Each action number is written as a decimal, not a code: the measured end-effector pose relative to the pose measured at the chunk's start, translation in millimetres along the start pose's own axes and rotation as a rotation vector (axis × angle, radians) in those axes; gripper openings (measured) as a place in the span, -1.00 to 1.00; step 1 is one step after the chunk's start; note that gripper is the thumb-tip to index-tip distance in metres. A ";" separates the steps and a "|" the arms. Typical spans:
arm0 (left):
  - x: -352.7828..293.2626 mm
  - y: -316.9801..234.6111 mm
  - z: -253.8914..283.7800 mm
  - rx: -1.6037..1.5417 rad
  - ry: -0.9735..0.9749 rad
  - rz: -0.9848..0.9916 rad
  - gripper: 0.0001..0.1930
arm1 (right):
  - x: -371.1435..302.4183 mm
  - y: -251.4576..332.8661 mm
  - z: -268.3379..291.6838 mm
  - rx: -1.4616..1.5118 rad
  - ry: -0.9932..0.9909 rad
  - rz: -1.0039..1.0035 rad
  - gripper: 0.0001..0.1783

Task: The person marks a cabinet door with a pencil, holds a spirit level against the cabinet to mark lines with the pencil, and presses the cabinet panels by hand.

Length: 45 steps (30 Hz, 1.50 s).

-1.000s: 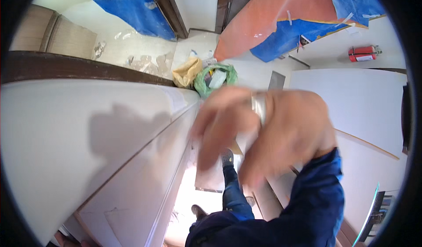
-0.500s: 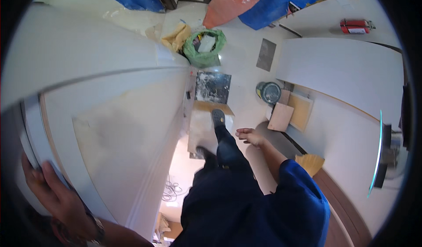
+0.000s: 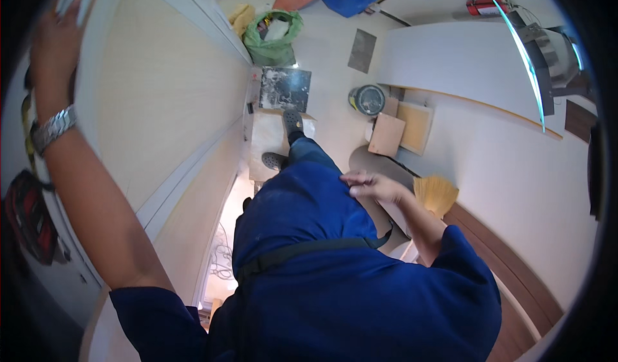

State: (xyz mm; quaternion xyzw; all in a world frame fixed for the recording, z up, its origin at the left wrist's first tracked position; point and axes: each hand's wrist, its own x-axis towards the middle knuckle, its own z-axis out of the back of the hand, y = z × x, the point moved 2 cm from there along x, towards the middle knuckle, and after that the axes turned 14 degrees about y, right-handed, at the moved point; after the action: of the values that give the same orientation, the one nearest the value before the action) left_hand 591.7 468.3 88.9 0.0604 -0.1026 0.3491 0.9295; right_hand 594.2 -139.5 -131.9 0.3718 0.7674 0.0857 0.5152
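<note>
In the head view, reaches farther off with the left hand [image 3: 58,49] than half a second ago, now at the far left edge of a pale panel [image 3: 161,72] at left; cannot tell whether clenched on it. Keeps the right hand [image 3: 380,188] released, near the waist. Stands on a pale sheet [image 3: 266,133] over light floor [image 3: 338,133], with green bag [image 3: 267,53] far off, bucket [image 3: 370,99] and straw broom [image 3: 436,196] to the right.

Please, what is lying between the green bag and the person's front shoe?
In the head view, a flat dark square piece, stained white, lies between the green bag and front shoe.
</note>
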 end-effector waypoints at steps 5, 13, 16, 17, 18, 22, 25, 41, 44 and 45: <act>-2.7 7.2 3.1 0.031 -0.009 0.090 -0.36 | 19.2 -31.5 -30.1 -0.266 -0.067 0.138 -0.57; -126.5 -89.5 53.0 -0.623 -0.282 -0.400 -0.79 | 3.9 3.2 -56.3 -0.321 -0.543 0.031 -0.73; -255.0 -130.1 -75.9 -1.159 0.850 -0.305 -0.84 | 0.5 46.4 -59.0 -0.149 -0.629 0.108 -0.65; -300.5 -140.0 -104.8 -1.173 0.944 -0.390 -0.78 | 2.3 57.9 -59.7 0.013 -0.621 0.142 -0.62; -336.9 -151.2 -124.3 -1.396 1.274 -0.331 -0.70 | 4.2 62.5 -56.0 0.027 -0.560 0.148 -0.69; -404.6 -165.1 -151.4 -1.387 1.680 -0.470 -0.67 | -8.5 104.9 -77.8 -0.096 -0.246 0.209 -0.81; -392.3 -163.5 -137.0 -1.465 1.590 -0.397 -0.65 | -18.3 108.5 -74.8 -0.325 -0.241 0.197 -0.77; -290.9 -141.2 -78.7 -1.250 0.950 0.046 -0.67 | -35.5 157.3 -36.5 -0.940 -0.344 0.444 -0.66; -263.4 -165.1 -34.9 -1.200 0.984 -0.079 -0.69 | -1.1 169.5 -92.3 0.234 0.302 0.231 -0.69; -256.6 -175.2 -16.0 -1.232 0.910 -0.157 -0.69 | 17.1 159.2 -101.6 0.561 0.479 0.141 -0.67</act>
State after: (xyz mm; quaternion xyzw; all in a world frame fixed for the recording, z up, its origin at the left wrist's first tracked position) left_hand 521.3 176.7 6.5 -0.6108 0.1184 0.1524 0.7679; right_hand 580.9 10.1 -16.2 0.5198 0.8324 -0.0079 0.1922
